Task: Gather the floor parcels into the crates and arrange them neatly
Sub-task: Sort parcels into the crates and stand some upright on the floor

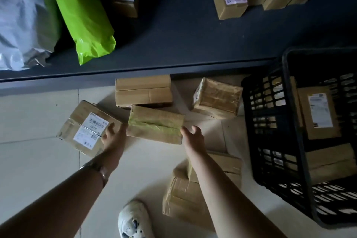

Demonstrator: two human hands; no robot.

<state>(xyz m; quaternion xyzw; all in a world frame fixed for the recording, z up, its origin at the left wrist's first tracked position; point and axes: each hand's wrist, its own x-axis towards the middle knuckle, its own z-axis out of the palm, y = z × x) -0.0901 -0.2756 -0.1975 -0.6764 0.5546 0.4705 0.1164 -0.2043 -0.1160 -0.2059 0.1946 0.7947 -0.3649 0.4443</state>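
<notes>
Both hands grip 1 taped cardboard parcel (155,124). The left hand (114,137) clasps its left end and the right hand (193,136) pinches its right end with curled fingers. The parcel is low over the pale tiled floor (38,160), in front of a dark shelf (173,44) (whether it is lifted clear of the tiles cannot be told).

A labelled parcel (87,131) lies just beside the left hand. 2 more boxes sit behind, a plain box (143,91) and a tape-wrapped box (218,98). A stack of parcels (185,195) lies under the right forearm. To the right stands a black slatted crate (270,106) holding a labelled box (318,114). The shelf carries a lime-green mailer bag (87,25). A white shoe (133,220) shows at the bottom.
</notes>
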